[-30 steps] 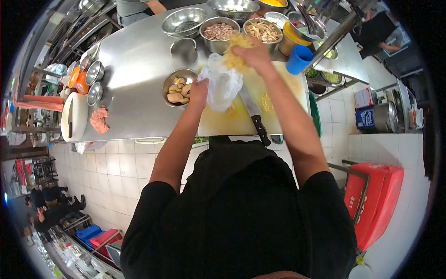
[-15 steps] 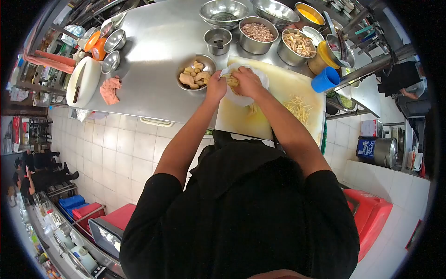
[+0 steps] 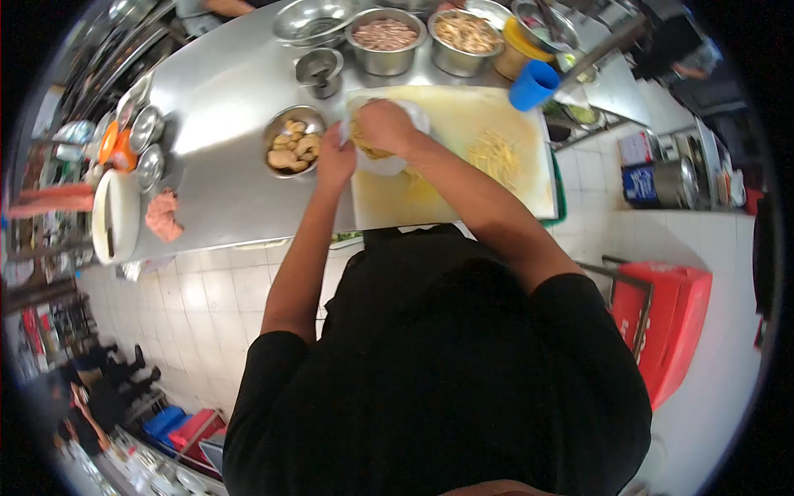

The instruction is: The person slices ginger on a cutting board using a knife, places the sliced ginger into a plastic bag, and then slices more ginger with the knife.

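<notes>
Brought the right hand (image 3: 387,128) down since a second ago, from lifting a clump of yellow strips (image 3: 364,143) up beside the plastic bag (image 3: 385,164) to reaching in at the bag's mouth. Lowered the bag too, from hanging upright to sitting low over the cutting board (image 3: 533,116).

Pinching the bag's near edge in the left hand's (image 3: 335,155) grip, thumb side toward the opening. Touching the strips inside the mouth with the right hand, fingers hidden; cannot tell a clenched grip from a slack one there.

Covering part of the board with the right forearm. Can see a loose pile of matching strips (image 3: 496,159) on the board, right of the forearm. Find a steel bowl (image 3: 275,131) of tan, root-like pieces (image 3: 285,159) just left of the left hand, on the metal counter (image 3: 211,178).

Past the board, see a small steel pot (image 3: 329,85), a larger pot (image 3: 387,64) of chopped pinkish meat, another pot (image 3: 463,65) of tan slices, a yellow tub (image 3: 519,59) and a blue cup (image 3: 533,85). Farther left, see a pink cloth (image 3: 164,217) and a white chopping board (image 3: 124,211).
</notes>
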`<state>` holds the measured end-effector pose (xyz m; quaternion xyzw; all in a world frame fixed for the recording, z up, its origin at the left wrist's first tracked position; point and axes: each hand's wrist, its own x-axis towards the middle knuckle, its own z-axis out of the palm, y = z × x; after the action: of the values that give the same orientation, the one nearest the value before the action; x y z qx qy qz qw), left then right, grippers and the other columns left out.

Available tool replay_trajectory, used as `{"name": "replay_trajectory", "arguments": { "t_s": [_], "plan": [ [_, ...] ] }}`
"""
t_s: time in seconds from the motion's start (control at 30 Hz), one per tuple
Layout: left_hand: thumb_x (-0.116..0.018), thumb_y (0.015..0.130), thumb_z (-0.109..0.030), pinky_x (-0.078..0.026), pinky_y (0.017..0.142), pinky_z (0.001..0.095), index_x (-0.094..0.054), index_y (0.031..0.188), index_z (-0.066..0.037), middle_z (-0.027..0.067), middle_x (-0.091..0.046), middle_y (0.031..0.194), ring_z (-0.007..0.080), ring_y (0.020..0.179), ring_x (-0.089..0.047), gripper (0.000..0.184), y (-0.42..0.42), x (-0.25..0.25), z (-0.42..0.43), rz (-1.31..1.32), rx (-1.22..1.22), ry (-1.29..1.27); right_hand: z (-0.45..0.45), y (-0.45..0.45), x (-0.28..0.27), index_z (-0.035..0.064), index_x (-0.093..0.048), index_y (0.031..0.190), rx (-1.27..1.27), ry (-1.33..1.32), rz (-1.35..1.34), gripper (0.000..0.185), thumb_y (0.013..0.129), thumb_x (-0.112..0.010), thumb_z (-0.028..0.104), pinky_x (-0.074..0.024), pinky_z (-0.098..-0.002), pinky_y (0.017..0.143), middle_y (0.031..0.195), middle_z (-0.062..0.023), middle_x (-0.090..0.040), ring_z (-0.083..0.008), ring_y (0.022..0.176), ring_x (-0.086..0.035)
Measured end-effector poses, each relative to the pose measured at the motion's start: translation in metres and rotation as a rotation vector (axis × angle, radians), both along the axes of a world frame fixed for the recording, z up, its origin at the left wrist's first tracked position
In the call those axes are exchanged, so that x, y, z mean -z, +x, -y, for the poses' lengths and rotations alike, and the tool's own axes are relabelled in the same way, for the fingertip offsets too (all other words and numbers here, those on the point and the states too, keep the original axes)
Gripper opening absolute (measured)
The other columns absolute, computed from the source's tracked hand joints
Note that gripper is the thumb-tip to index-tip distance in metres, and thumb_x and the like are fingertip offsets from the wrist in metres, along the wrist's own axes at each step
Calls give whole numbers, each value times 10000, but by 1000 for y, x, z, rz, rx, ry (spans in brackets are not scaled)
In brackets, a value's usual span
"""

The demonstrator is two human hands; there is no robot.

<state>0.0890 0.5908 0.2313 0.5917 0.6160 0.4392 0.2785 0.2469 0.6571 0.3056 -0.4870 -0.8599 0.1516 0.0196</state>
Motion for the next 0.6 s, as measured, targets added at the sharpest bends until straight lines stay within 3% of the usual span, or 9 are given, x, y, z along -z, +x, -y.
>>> {"name": "replay_trajectory", "arguments": {
  "t_s": [0.1,0.2,0.23,0.37,0.47,0.53,0.6],
  "plan": [
    [-629,923,-35,-482,1084,414,-556,1426,-3,225,-645,1338,363,1242,-639,509,5,-21,7,62,59,-47,30,15,-14,91,-777,981,-8,123,-121,200,818,-691,169,-567,-468,917,1101,-156,-742,-361,989,-704],
    [-634,915,-24,-483,1079,411,-549,1432,-5,223,-649,1326,352,1232,-644,524,1,-13,8,36,55,-11,38,34,-33,88,-773,983,206,174,-363,201,816,-674,137,-566,-459,927,1068,-142,-746,-361,970,-700],
    [-634,915,-24,-485,1076,412,-548,1432,-5,222,-650,1327,349,1230,-646,524,-1,-13,10,22,55,-12,35,51,-22,98,-772,1079,262,204,-452,270,842,-648,135,-553,-463,970,1103,-171,-742,-377,1033,-696],
    [-658,910,-41,-514,1029,414,-530,1453,-7,217,-654,1326,329,1209,-654,559,1,-17,21,34,50,-34,44,114,23,117,-779,1102,279,130,-287,285,854,-652,178,-563,-455,942,1113,-167,-741,-380,1107,-691],
    [-682,911,-59,-541,980,406,-505,1479,-9,217,-630,1352,326,1178,-656,597,-3,-12,24,105,31,-52,72,143,0,95,-768,1082,501,152,-324,254,877,-653,190,-571,-491,908,1085,-187,-737,-401,1067,-696],
    [-698,909,-64,-558,945,402,-480,1500,-13,216,-595,1384,327,1158,-650,632,-4,-11,31,117,6,-47,102,166,4,79,-752,1043,460,197,-315,237,869,-692,229,-570,-519,883,1050,-206,-720,-412,1019,-696],
    [-712,905,-60,-571,911,397,-453,1522,-18,213,-551,1421,326,1143,-638,671,0,-17,42,113,-10,-23,142,175,10,78,-725,1139,427,75,-202,324,863,-746,246,-570,-506,881,1026,-200,-701,-415,1016,-691]
  ]
}}
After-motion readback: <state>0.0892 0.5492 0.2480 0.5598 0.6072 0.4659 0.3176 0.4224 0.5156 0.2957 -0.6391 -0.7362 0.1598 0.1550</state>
